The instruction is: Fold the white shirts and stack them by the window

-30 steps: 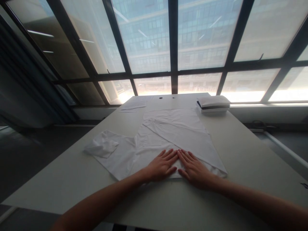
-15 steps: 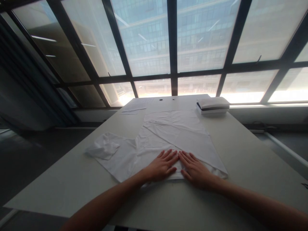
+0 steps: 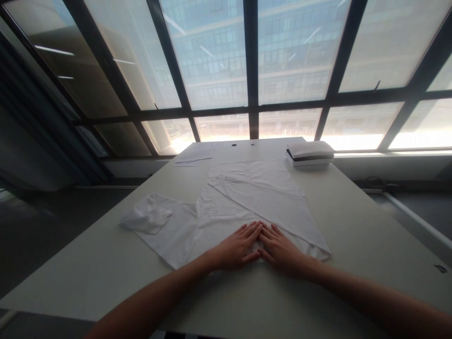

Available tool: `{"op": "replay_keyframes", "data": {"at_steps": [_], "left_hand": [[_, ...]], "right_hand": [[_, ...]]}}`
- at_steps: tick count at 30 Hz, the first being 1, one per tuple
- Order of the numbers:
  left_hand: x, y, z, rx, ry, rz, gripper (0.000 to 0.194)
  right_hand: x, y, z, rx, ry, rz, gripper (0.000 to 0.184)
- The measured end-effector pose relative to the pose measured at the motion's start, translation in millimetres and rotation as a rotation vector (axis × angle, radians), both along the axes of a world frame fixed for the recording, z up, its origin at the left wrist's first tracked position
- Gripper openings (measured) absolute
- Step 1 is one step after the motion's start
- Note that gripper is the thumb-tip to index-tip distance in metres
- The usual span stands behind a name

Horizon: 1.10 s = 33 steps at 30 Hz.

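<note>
A white garment (image 3: 226, 202), which looks like a shirt or coat, lies spread on the white table (image 3: 106, 263). One sleeve (image 3: 151, 216) reaches out to the left, its end bunched up. A part of the cloth on the right is folded over along a slanting line. My left hand (image 3: 240, 247) lies flat on the garment's near edge with fingers stretched out. Beside it, my right hand (image 3: 280, 249) rests flat on the cloth too. Their fingertips meet, and the cloth under both palms is hidden.
Loose sheets of paper (image 3: 196, 153) lie at the table's far left. A stack of white folded or bound items (image 3: 310, 155) sits at the far right. Tall windows (image 3: 208, 56) stand behind the table, with a dark curtain (image 3: 42, 108) on the left.
My hands have come slightly closer together, so the fingertips now touch. Both stay flat on the cloth. The whole view has shifted a little.
</note>
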State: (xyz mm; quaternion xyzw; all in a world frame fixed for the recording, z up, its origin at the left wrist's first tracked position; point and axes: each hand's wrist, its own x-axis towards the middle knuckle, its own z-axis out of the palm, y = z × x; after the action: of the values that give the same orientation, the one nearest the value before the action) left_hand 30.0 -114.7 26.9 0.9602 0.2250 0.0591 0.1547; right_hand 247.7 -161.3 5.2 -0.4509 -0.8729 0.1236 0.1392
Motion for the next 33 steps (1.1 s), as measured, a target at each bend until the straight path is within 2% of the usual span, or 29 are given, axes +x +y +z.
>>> {"op": "replay_keyframes", "data": {"at_steps": [4, 11, 18, 21, 23, 25, 29, 33], "left_hand": [[0.2, 0.2, -1.2, -0.001, 0.016, 0.006, 0.077], [0.1, 1.7, -4.3, 0.019, 0.054, 0.071, 0.071], [-9.9, 13.1, -14.9, 0.018, 0.145, 0.293, 0.068], [-11.2, 16.1, -15.4, 0.033, 0.142, 0.379, 0.066], [-9.2, 15.0, -13.1, 0.083, 0.092, 0.357, 0.064], [-6.0, 11.8, -10.4, 0.118, 0.021, 0.269, 0.063], [-1.2, 5.9, -9.5, 0.069, -0.027, 0.108, 0.06], [-4.5, 7.4, -12.9, 0.047, 0.037, 0.103, 0.058]], "right_hand": [[1.7, 0.4, -4.8, 0.022, -0.01, 0.004, 0.069], [4.2, -1.3, -3.4, 0.032, -0.001, -0.009, 0.066], [8.5, -6.3, -9.3, 0.069, -0.057, -0.159, 0.06], [7.4, -9.0, -5.0, 0.095, -0.071, -0.211, 0.06], [5.5, -11.0, 1.8, 0.111, -0.051, -0.183, 0.059], [3.1, -13.4, 9.9, 0.113, -0.013, -0.091, 0.058], [-1.9, -18.5, 20.4, 0.066, 0.042, 0.093, 0.055], [-3.0, -20.3, 20.7, 0.067, 0.035, 0.052, 0.049]]}}
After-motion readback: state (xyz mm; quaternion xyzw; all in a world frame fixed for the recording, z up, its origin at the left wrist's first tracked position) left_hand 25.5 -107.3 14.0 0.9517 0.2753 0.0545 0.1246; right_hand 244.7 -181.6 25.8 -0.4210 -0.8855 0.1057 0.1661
